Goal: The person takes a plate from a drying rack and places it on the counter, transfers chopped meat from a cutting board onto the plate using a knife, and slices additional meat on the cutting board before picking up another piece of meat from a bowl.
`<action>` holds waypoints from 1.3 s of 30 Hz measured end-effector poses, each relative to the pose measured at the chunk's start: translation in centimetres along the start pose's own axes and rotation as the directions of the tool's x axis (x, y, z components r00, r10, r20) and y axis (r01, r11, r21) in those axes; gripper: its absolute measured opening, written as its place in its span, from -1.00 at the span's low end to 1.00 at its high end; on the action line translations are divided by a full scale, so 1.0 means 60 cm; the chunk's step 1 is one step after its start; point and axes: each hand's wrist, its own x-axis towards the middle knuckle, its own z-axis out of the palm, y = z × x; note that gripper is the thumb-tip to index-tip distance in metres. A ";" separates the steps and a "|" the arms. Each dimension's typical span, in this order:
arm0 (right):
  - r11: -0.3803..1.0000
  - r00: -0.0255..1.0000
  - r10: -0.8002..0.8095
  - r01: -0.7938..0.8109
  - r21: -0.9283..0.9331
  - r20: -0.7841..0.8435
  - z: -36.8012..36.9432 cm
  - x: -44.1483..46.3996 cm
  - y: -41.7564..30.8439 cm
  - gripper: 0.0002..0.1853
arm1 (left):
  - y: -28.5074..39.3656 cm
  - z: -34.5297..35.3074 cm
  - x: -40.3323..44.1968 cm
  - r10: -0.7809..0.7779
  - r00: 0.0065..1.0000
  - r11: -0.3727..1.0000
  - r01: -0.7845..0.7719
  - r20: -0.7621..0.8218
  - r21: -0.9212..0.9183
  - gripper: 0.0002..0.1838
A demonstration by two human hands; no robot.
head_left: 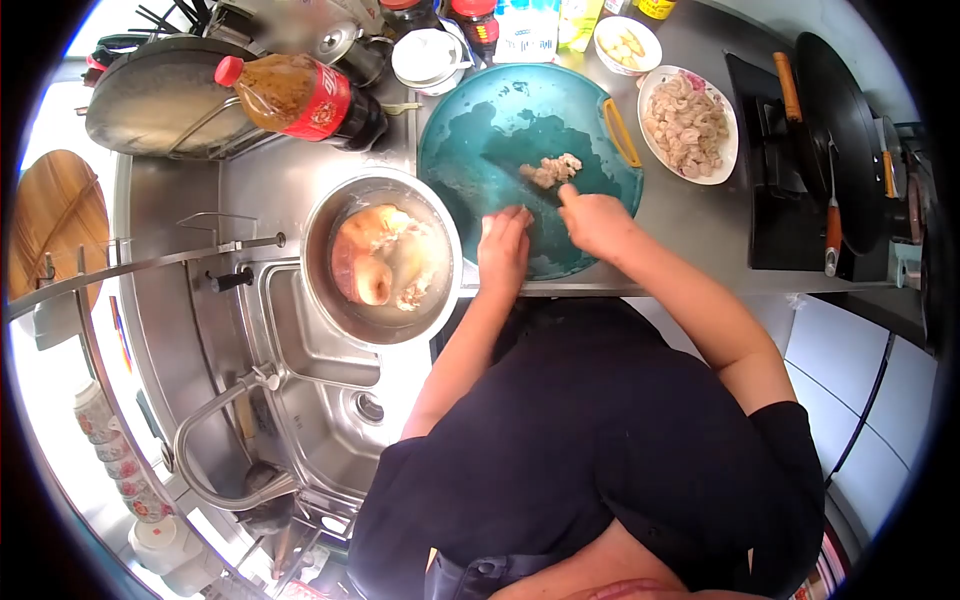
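Observation:
A round green cutting board (pixel 470 110) lies on the counter, wet in dark patches. My right hand (pixel 597 222) is closed around the handle of a knife (pixel 515 178), whose dark blade points up and left across the board. A small heap of chopped raw meat (pixel 552 170) sits at the blade; whether it rests on the blade or on the board I cannot tell. My left hand (pixel 507 240) rests on the board's near edge, fingers bent downward and holding nothing visible. Right of the board is a plate of cut raw meat (pixel 688 125).
A metal bowl (pixel 318 235) with meat in cloudy liquid stands left, beside the sink (pixel 320 440). Behind it a cola bottle (pixel 315 105) lies tilted. A small bowl (pixel 628 45) with pale slices, jars and packets line the back. A black wok (pixel 840 140) is far right.

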 end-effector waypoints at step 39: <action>0.988 0.986 0.045 -0.020 -0.151 0.159 -0.019 -0.101 0.011 -0.78 | 0.003 0.028 0.020 0.094 0.994 0.994 -0.096 0.058 0.042 -0.75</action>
